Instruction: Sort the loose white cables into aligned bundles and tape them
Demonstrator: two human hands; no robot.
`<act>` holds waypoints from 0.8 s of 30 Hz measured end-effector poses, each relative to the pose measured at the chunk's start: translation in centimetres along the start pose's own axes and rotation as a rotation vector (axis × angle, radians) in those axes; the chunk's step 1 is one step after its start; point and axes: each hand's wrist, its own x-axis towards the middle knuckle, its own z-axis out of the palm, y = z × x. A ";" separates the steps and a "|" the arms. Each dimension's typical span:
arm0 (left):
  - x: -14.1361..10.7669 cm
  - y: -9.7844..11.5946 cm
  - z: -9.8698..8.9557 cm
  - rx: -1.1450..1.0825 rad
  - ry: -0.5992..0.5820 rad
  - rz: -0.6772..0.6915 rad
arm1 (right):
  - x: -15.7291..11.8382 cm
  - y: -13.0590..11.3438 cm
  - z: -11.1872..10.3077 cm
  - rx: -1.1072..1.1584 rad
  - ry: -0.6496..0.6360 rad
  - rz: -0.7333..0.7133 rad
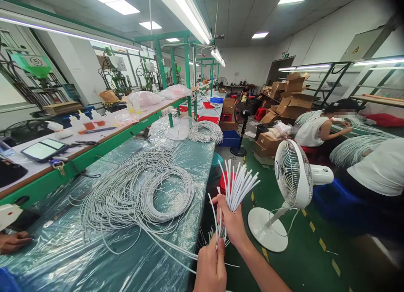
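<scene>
My right hand is closed around a bundle of white cables, whose cut ends fan out above the fist. Just below it, my left hand is closed on white cables too, its thumb pressed along a few thinner strands that rise toward my right fingers. Both hands are beyond the right edge of the table, which is covered in clear plastic film. On the film lies a large loose heap of white cables, with a neater round coil against its right side. Several strands run from the heap toward my left hand.
A white fan stands on the floor to my right, a black fan farther back. Another coil lies up the table. A raised shelf carries bottles and a tablet. Another person's hand rests at left; people sit at right.
</scene>
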 end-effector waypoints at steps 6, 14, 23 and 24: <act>0.5 0.9 -0.8 0.016 -0.007 0.042 | -0.2 -0.3 -0.1 -0.018 -0.101 0.051; 2.5 2.9 -2.8 -0.108 -0.064 0.104 | -1.5 0.6 0.9 0.096 -0.106 0.145; 3.4 2.6 -2.8 0.081 -0.079 0.207 | -1.6 0.4 1.0 0.027 -0.093 0.086; 3.5 2.6 -2.9 0.106 -0.073 0.218 | -1.6 0.4 1.0 0.009 -0.108 0.081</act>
